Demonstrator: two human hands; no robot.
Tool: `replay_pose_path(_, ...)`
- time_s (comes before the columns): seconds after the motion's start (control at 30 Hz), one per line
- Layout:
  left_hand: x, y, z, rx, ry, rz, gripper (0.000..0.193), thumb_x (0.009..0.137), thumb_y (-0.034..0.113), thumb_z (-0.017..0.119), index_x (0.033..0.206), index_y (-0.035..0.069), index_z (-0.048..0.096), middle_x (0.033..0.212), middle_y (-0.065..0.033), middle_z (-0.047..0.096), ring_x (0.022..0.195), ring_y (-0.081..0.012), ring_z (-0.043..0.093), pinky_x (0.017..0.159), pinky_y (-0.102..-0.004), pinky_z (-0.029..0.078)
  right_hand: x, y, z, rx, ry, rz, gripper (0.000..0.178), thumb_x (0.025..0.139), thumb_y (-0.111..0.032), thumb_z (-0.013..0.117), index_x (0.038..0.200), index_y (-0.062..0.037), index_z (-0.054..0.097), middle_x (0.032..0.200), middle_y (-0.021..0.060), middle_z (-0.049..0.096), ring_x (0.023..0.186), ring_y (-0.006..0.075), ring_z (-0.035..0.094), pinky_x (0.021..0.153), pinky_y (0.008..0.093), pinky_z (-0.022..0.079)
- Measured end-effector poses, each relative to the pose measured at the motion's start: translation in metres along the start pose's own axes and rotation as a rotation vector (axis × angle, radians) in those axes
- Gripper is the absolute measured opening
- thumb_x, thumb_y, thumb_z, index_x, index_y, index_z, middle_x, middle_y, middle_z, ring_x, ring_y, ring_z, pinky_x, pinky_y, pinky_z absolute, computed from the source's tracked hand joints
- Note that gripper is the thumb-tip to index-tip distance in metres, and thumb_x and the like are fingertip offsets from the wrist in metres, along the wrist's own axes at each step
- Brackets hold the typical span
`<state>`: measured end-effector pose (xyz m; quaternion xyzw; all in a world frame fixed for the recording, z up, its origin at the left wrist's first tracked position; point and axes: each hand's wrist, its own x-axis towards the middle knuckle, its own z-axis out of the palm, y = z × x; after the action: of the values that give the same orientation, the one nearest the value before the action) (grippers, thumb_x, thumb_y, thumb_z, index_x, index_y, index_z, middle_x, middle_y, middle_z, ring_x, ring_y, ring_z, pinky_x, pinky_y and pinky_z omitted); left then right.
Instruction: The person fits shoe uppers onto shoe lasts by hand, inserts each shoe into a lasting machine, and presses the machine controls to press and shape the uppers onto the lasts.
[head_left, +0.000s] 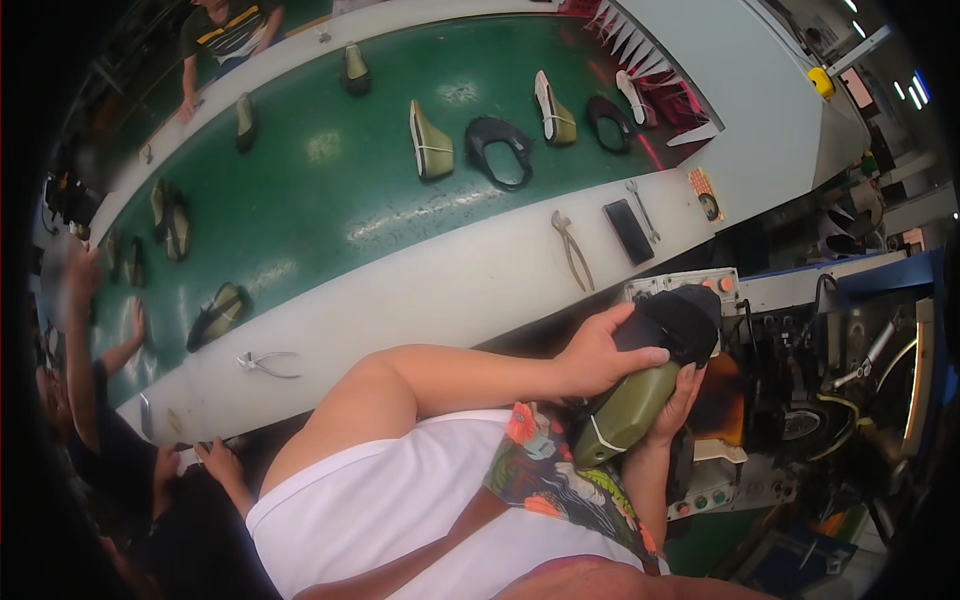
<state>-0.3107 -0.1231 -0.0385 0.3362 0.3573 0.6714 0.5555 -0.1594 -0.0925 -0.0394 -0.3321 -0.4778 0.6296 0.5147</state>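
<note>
Both hands gripped olive shoe last (pixel 625 410) with black upper (pixel 678 318), center-right of frame: left hand (pixel 598 352) fingers curled over top, right hand (pixel 678 405) cupped beneath. Pliers (pixel 572 250) and black phone (pixel 628 231) lay above on white conveyor edge (pixel 440 290).

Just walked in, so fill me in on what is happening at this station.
A person at a shoe line grips an olive-green shoe last with a black upper in both hands: the left hand lies over its top, the right hand cups it from below, close to a machine. Beside them runs a green conveyor belt carrying more lasts and uppers. Pincers, a dark phone and a wrench lie on its white edge. Other workers stand along the belt.
</note>
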Motion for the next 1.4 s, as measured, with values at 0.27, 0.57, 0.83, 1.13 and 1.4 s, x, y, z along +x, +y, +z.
replay_pose_path(0.27, 0.003, 0.000, -0.003, 0.031, 0.009, 0.021, 0.042, 0.083, 0.021, 0.080, 0.115, 0.002, 0.060, 0.098, -0.0026, 0.066, 0.088, -0.0079, 0.060, 0.079, -0.0254, 0.051, 0.004, 0.005, -0.002, 0.050, 0.017, 0.023, 0.046, 0.100, -0.027, 0.047, 0.139, -0.0038, 0.043, 0.125, 0.0164, 0.058, 0.106, 0.0262, 0.064, 0.089, 0.0372, 0.054)
replay_pose_path(0.57, 0.007, -0.006, -0.005, 0.057, 0.035, 0.032, 0.042, 0.084, 0.020, 0.079, 0.116, 0.002, 0.059, 0.100, -0.0032, 0.066, 0.088, -0.0079, 0.059, 0.079, -0.0260, 0.051, 0.012, 0.009, -0.001, -0.032, 0.011, 0.038, 0.050, 0.101, -0.039, 0.045, 0.136, -0.0031, 0.046, 0.124, 0.0163, 0.059, 0.106, 0.0274, 0.064, 0.090, 0.0382, 0.054)
replay_pose_path(0.83, 0.013, -0.003, -0.017, 0.012, -0.021, 0.064, 0.041, 0.085, 0.016, 0.078, 0.118, 0.001, 0.059, 0.104, -0.0032, 0.067, 0.092, -0.0077, 0.060, 0.081, -0.0251, 0.051, 0.015, 0.020, 0.003, 0.113, -0.042, 0.069, 0.050, 0.103, -0.042, 0.045, 0.134, -0.0037, 0.048, 0.121, 0.0146, 0.060, 0.103, 0.0259, 0.065, 0.088, 0.0361, 0.055)
replay_pose_path(1.13, 0.006, -0.008, -0.022, 0.221, 0.049, 0.184, 0.047, 0.081, 0.023, 0.081, 0.117, -0.001, 0.061, 0.101, -0.0055, 0.067, 0.092, -0.0104, 0.059, 0.083, -0.0277, 0.050, 0.014, 0.048, -0.039, 0.108, 0.149, 0.102, 0.057, 0.100, -0.044, 0.048, 0.137, -0.0005, 0.044, 0.127, 0.0188, 0.055, 0.107, 0.0290, 0.062, 0.090, 0.0399, 0.053)
replay_pose_path(1.4, 0.001, -0.001, -0.044, 0.098, 0.108, 0.209, 0.049, 0.082, 0.024, 0.079, 0.119, -0.001, 0.059, 0.103, -0.0077, 0.067, 0.095, -0.0119, 0.060, 0.085, -0.0289, 0.050, 0.044, 0.056, -0.035, 0.083, -0.101, 0.267, 0.060, 0.099, -0.056, 0.048, 0.131, -0.0055, 0.051, 0.127, 0.0119, 0.056, 0.114, 0.0251, 0.056, 0.099, 0.0394, 0.047)
